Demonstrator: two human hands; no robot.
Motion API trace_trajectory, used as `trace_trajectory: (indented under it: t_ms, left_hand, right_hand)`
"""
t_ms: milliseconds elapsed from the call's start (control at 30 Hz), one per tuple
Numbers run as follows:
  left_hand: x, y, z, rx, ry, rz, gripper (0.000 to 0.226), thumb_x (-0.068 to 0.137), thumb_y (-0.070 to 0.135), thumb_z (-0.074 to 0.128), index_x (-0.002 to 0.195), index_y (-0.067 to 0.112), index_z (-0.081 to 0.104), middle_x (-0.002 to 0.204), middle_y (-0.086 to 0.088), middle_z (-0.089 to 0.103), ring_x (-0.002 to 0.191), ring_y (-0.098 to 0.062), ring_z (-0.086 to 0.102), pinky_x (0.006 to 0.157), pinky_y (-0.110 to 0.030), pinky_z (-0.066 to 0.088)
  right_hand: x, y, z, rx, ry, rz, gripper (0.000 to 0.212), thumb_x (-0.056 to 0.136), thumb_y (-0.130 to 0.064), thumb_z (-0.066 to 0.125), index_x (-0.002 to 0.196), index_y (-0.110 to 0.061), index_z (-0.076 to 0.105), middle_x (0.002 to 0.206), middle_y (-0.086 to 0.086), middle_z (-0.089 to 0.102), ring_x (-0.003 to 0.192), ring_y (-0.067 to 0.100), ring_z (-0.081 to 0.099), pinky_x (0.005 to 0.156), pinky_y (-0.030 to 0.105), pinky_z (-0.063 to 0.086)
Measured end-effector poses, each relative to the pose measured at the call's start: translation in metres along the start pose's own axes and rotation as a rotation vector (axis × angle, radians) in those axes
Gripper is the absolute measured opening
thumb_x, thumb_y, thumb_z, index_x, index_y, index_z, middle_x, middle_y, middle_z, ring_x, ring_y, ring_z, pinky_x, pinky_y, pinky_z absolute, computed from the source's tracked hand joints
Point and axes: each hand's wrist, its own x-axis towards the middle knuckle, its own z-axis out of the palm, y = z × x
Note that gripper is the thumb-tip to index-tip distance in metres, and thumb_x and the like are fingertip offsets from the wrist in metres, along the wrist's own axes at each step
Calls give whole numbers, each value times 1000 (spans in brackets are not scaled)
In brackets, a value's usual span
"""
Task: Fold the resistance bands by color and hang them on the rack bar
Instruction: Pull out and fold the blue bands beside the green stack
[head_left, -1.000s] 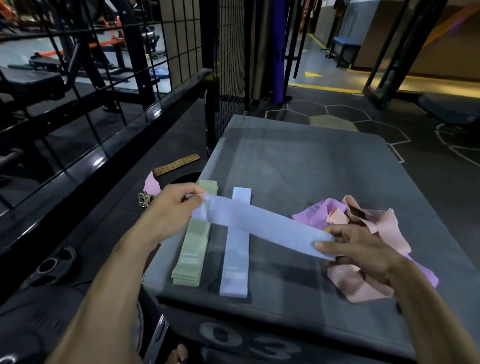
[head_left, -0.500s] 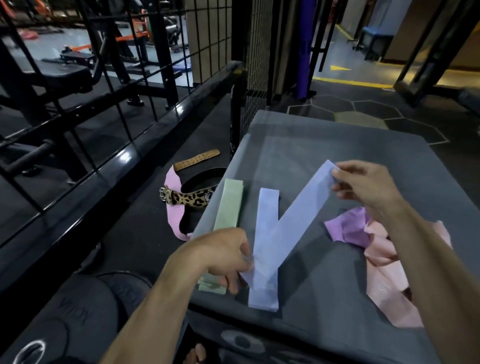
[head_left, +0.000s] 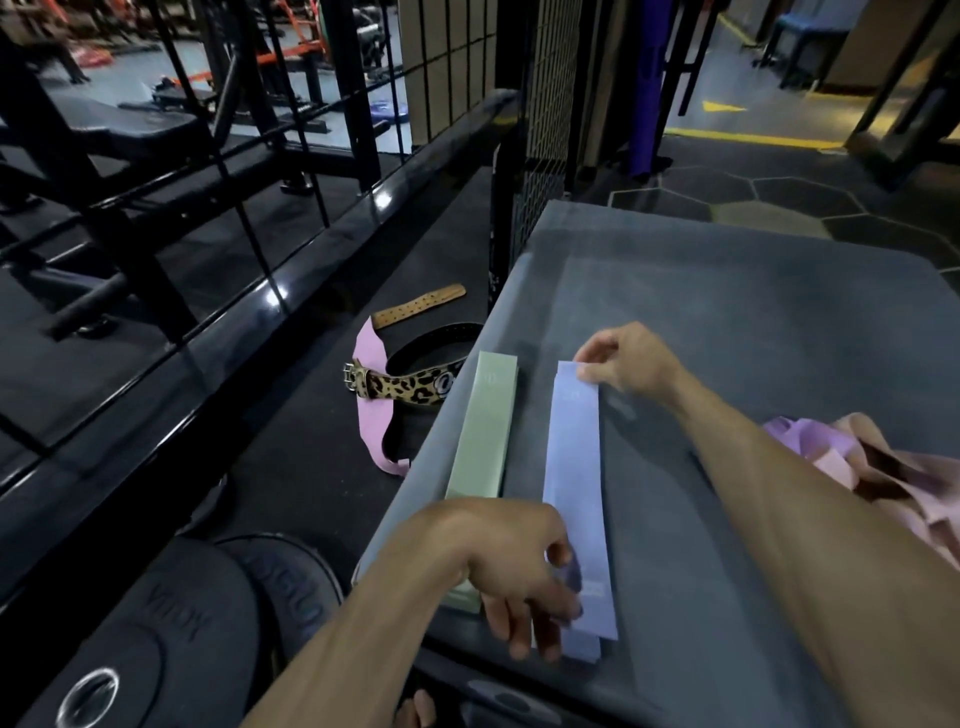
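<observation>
Both hands are working the same lavender-blue band (head_left: 574, 467): the right hand (head_left: 628, 361) is pinching its far end between thumb and fingertips, while the left hand (head_left: 524, 566) is resting curled fingers on its near end, pressing it down at the front edge of the grey counter (head_left: 727, 291). This band is lying straight and flat, lined up on top of at least one more of the same colour, whose edge is peeking out beneath at the near end. Just beside it, to the left, a neat stack of pale green bands (head_left: 485, 441) is lying parallel, its near end hidden under the left wrist.

Judging by this layout, the sorting stage is roughly midway. Green looks finished as a pile, and the blue pile is being completed right now. On the right side of the counter, partly behind the right forearm, a loose tangle of pink and purple bands (head_left: 852, 462) is waiting, not yet straightened or separated. Another pink band (head_left: 371, 415) is lying on the floor beside a leopard-print belt (head_left: 410, 387).

Nothing is hanging on the black rack bar (head_left: 291, 280) to the left, so the whole hanging stage seems to be still ahead.
</observation>
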Motion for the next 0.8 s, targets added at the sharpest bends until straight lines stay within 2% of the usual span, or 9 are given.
trace_trajectory:
  t_ms: [100,233,367,467,567,633,733,800]
  left_hand:
    - [3,0,1,14,2,-25,11,103,11,54,106,3,48,112,-31,69,45,-11,62,47,-18,50]
    - [10,-1,3,51,16,-48,16,103,10,53,114,3,44,111,-27,70,43,-10,61,46,-18,50]
    - [17,-4,6,154,62,-117,29,100,-3,42,128,-3,37,111,-26,72,39,-10,60,45,-20,50]
    - [18,-5,7,209,77,-157,32,100,-4,38,131,-6,41,107,-23,73,40,-10,60,47,-22,51]
    - [17,-5,8,227,71,-194,29,104,2,40,130,-10,46,106,-22,73,40,-11,61,47,-22,52]
    - [16,-5,9,226,62,-218,33,107,11,42,127,-13,49,108,-24,73,40,-11,61,43,-20,50]
    - [12,-5,7,205,93,-231,43,107,26,47,124,-13,50,103,-23,74,41,-14,61,41,-20,50]
    - [10,-5,3,247,176,-232,43,105,32,49,120,-9,53,94,-18,77,47,-21,64,47,-23,52]
  right_hand:
    - [0,1,7,-37,20,2,10,79,-6,75,85,-14,75,79,2,73,69,15,63,52,5,41]
    - [1,3,14,-81,21,4,11,79,-7,75,86,-14,75,84,5,74,73,15,64,55,7,42]
    - [0,6,17,-78,37,21,11,78,-9,75,83,-17,72,84,4,75,79,28,71,66,34,58]
    - [-2,4,20,-75,35,37,12,78,-8,73,81,-19,71,82,2,74,80,30,72,67,39,59]
    - [-1,1,19,-78,1,77,11,78,-9,71,85,-17,71,83,2,73,80,29,71,62,27,53]
    - [2,-1,16,-102,-54,134,18,79,-11,71,96,-16,70,91,2,72,79,24,68,61,23,48]
    - [0,-10,12,-142,-106,228,34,83,-20,64,117,-17,59,101,3,65,80,23,65,66,27,51]
    - [-6,-19,8,-176,-145,305,34,85,-22,56,118,-15,53,101,10,65,84,30,70,74,37,61]
